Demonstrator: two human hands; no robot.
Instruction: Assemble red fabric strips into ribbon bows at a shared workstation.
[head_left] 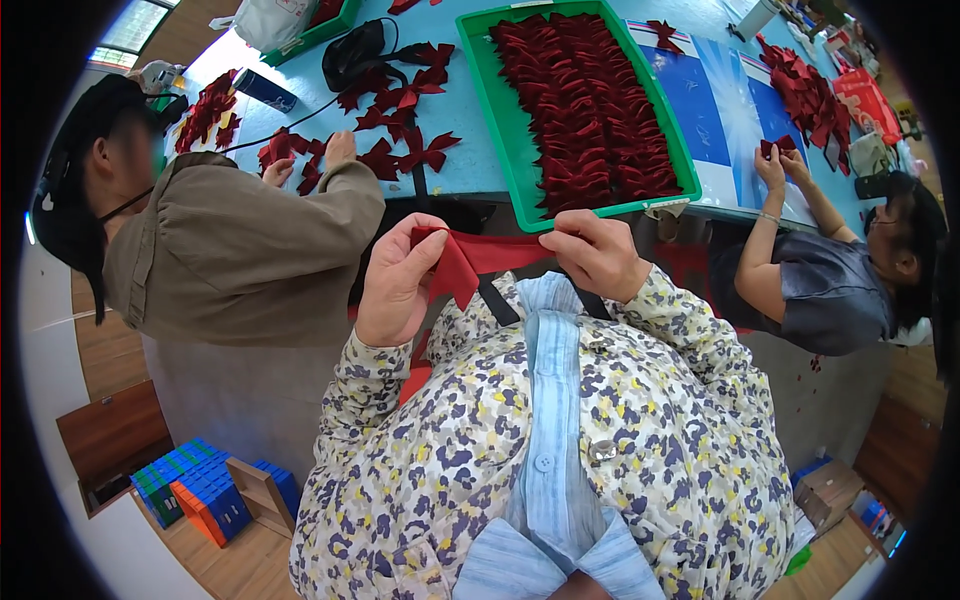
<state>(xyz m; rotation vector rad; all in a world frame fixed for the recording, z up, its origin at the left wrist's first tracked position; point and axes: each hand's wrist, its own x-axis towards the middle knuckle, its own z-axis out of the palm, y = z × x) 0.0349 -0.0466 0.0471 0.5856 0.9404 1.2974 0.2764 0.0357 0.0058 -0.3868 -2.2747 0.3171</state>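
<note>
Close to my chest, a red cloth [458, 272] stretches between my two hands along its upper edge. My left hand [398, 280] pinches one corner between thumb and fingers, with a flap of cloth hanging below. At the other end, my right hand [600, 256] grips the edge with bent fingers. Two black straps [497, 303] lie against my patterned jacket just beneath the cloth; whether they are joined to it I cannot tell. Just beyond my hands, a green tray [520, 190] holds rows of dark red fabric bows [590, 110] on the blue table [465, 172].
A person in a brown top [230, 250] handles red bows at left. Another in a grey top [835, 290] holds a red piece at right. Loose bows [425, 150], a dark can [264, 90] and a black bag [353, 55] lie left of the tray; a bow pile [805, 95] lies right.
</note>
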